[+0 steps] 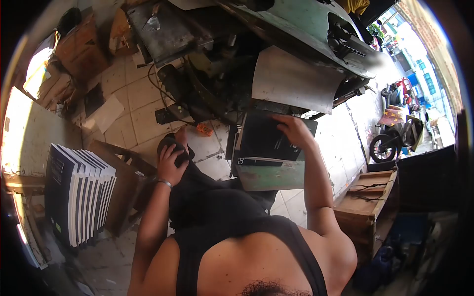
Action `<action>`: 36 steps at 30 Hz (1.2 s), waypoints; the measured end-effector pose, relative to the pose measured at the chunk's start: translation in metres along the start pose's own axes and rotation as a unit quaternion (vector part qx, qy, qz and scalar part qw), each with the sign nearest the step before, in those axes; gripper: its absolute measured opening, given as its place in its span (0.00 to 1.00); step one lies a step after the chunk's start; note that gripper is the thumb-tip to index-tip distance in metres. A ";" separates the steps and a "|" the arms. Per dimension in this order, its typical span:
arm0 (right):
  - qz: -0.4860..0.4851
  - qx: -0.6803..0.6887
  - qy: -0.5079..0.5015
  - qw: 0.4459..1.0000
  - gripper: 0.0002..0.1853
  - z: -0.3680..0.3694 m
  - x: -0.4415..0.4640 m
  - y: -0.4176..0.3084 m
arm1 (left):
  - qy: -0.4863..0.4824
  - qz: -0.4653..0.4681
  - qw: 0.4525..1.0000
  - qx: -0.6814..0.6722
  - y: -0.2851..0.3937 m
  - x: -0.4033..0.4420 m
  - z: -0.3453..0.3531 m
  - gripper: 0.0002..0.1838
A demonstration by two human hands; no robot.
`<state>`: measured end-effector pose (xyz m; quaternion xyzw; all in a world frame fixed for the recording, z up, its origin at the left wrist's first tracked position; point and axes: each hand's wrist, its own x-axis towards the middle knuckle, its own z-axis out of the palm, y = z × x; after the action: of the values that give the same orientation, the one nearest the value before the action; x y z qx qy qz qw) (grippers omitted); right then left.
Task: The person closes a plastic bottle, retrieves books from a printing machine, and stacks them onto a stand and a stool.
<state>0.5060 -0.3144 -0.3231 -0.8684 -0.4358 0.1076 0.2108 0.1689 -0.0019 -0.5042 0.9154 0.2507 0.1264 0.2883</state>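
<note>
My right hand (295, 130) lies on a black-covered book (264, 135), fingers stretched over its cover, with white lettering showing near the wrist. Under the book is a green board (271, 177) with worn paint, and the dark edges of what look like more books show at its left side. My left hand (172, 162) rests with spread fingers on my bent knee in dark trousers and holds nothing. A tall stack of black-and-white books (81, 197) stands to my left, spines and page edges alternating.
A large green-grey machine (296, 24) with a pale metal sheet (296, 79) stands ahead. An orange item (204, 129) lies on the tiled floor (126, 103). A wooden crate (368, 197) is at the right, a parked motorbike (390, 143) beyond, and cardboard boxes (81, 52) at the upper left.
</note>
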 end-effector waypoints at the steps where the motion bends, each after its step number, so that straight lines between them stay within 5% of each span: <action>1: -0.020 -0.010 -0.013 1.000 0.27 0.021 -0.001 0.008 | -0.002 0.001 1.000 -0.002 0.000 -0.001 0.001 0.22; 4: 0.109 -0.105 0.053 0.987 0.37 0.074 -0.026 0.017 | 0.006 0.005 0.999 -0.032 -0.002 -0.002 0.003 0.22; 8: 0.267 -0.080 0.263 0.924 0.55 0.139 -0.071 0.057 | 0.005 0.012 1.000 -0.025 -0.003 -0.003 0.000 0.22; 12: 0.428 0.051 0.207 0.878 0.62 0.156 -0.095 0.070 | -0.005 0.013 1.000 -0.019 -0.003 -0.001 0.001 0.22; 36: 0.419 0.072 0.156 0.891 0.62 0.155 -0.085 0.059 | -0.001 0.026 1.000 -0.009 0.000 0.001 0.003 0.22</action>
<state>0.4399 -0.3715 -0.4870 -0.9585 0.0161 0.0799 0.2733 0.1705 -0.0028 -0.5072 0.9190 0.2259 0.1356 0.2935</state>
